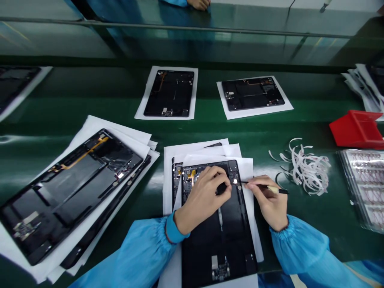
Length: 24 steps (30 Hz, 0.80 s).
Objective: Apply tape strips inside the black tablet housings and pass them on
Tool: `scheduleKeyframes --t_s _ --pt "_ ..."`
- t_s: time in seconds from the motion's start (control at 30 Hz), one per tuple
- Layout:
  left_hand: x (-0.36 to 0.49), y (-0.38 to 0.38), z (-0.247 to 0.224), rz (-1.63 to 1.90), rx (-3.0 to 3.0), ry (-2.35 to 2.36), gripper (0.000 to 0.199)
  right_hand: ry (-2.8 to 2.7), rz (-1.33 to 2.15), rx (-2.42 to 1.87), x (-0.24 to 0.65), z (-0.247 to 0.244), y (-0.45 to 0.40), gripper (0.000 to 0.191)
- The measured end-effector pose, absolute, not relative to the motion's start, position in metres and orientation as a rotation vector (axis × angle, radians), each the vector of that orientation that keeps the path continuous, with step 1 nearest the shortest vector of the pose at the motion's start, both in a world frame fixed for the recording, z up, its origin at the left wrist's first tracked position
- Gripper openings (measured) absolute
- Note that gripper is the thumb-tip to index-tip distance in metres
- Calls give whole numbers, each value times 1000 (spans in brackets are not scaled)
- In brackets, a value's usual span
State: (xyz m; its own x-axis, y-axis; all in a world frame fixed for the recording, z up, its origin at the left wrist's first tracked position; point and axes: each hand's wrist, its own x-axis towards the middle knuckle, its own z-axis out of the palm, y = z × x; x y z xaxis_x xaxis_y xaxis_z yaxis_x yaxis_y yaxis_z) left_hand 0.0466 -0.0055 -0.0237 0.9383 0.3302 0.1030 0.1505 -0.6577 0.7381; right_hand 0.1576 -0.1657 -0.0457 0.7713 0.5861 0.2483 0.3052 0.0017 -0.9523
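I see right hand (271, 202) pinching slim tool (274, 189), likely for precision; left hand (206, 195) over panel (235, 232), grip unclear; paper (245, 165) beneath, probably protective.

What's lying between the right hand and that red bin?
In the head view, a tangled heap of thin white strips lies there, on the green tabletop.

On my feed, I see my left hand (207, 197) over the near panel (234, 234), my right hand (271, 202) holding a slim tool (281, 191).
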Motion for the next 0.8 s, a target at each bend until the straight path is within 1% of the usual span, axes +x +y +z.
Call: scheduleKeyframes --t_s 0.23,0.37,0.57,0.8 --pt "47 -5 -26 288 2297 328 10 -685 253 -1613 157 -43 -163 13" --pt "48 -7 -25 274 2305 337 12 -709 228 -1630 157 -42 -164 15" --pt "50 -6 -24 229 2319 385 12 -832 333 -1596 157 -43 -163 17" --pt "51 -6 -23 218 2336 393 10 -830 407 -1610 159 -42 -163 13"
